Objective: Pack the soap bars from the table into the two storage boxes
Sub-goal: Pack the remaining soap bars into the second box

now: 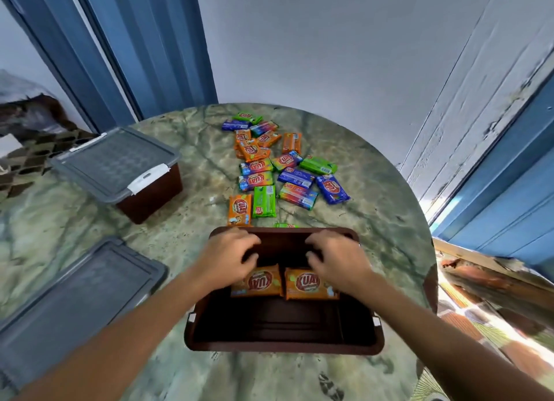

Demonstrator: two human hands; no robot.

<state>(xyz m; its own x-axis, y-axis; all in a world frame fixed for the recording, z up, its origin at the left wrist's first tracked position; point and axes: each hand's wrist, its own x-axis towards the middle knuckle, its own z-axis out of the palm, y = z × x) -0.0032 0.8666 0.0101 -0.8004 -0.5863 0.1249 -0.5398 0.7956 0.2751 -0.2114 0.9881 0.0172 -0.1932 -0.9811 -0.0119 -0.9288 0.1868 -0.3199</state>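
An open brown storage box [364, 345] stands on the table right in front of me. Inside it two orange soap bars lie side by side, the left bar [260, 282] and the right bar [305, 285]. My left hand [226, 258] reaches into the box with curled fingers and holds the left bar by its far end. In the same way my right hand [337, 261] holds the far end of the right bar. Several loose soap bars [275, 172] in orange, green, blue and rainbow wrappers lie scattered beyond the box. A second brown box with a grey lid [120, 166] stands at the far left, closed.
A loose grey lid [75, 292] lies on the table at the near left. The round marble table [374, 220] ends close to the right of the open box. A wall stands behind the table and blue doors stand at the left and right.
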